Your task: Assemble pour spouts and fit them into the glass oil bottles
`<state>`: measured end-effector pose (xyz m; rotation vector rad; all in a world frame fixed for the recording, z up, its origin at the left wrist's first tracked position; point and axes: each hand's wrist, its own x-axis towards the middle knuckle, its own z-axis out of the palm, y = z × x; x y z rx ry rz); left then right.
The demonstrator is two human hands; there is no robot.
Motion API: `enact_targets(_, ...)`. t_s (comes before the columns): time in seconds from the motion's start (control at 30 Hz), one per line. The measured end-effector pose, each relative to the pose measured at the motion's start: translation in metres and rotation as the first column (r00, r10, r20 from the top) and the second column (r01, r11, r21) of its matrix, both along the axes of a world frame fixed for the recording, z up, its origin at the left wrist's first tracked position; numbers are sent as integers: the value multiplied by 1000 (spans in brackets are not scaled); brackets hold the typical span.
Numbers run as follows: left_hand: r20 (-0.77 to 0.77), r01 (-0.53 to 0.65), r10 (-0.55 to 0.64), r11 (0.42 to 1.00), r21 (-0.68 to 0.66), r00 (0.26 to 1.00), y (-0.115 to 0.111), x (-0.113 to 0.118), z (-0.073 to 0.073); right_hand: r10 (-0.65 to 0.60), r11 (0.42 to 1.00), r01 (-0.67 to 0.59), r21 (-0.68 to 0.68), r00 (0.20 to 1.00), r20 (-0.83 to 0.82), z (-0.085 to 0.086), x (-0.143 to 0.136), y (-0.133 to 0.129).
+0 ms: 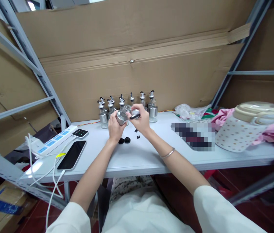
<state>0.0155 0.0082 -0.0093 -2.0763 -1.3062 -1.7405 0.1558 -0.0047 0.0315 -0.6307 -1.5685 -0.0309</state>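
My left hand (114, 129) is wrapped round a glass bottle with a steel sleeve (121, 117), tilted so its neck points up and to the right. At the neck, my right hand (142, 120) grips a silver pourer top with a black lever (135, 114). Whether the top touches the bottle's mouth is hidden by the fingers. On the table below the hands lie black round caps (127, 139) and tiny black pieces (138, 137). Behind stand several similar bottles, most with pourer tops, among them one at the left (103, 118) and one at the right (153, 112).
At the left of the white table (146, 157) are a phone (72, 155), a small black-screened device (80, 133), a power strip (56, 140) and white cables. A dotted jug (239, 132), pink cloth (268, 137) and plastic bag (190, 112) are at the right. Cardboard (132, 77) walls the back.
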Motion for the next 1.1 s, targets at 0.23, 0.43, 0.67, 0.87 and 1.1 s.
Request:
enact_targets(0.23,-127,-11,13,1000,13,992,4,-4,3,-1,995,19,-103,984,176,6,2,4)
enact_targets(0.43,120,-180,179,984,4,977,27,-29,-2,-207,958,232,-167,966,156,15,17,15)
enact_targets(0.67,475,-252,382,915,-316,793,50,-55,-12,-264,904,355,-240,902,342,5,28,60)
enact_targets(0.87,506,-55,393,828,-559,768,64,-60,-27,-284,851,441,-285,843,457,-4,27,94)
enact_targets(1.1,498,-25,417,785,-619,760,75,-58,-39,-283,817,459,-349,846,451,-12,26,106)
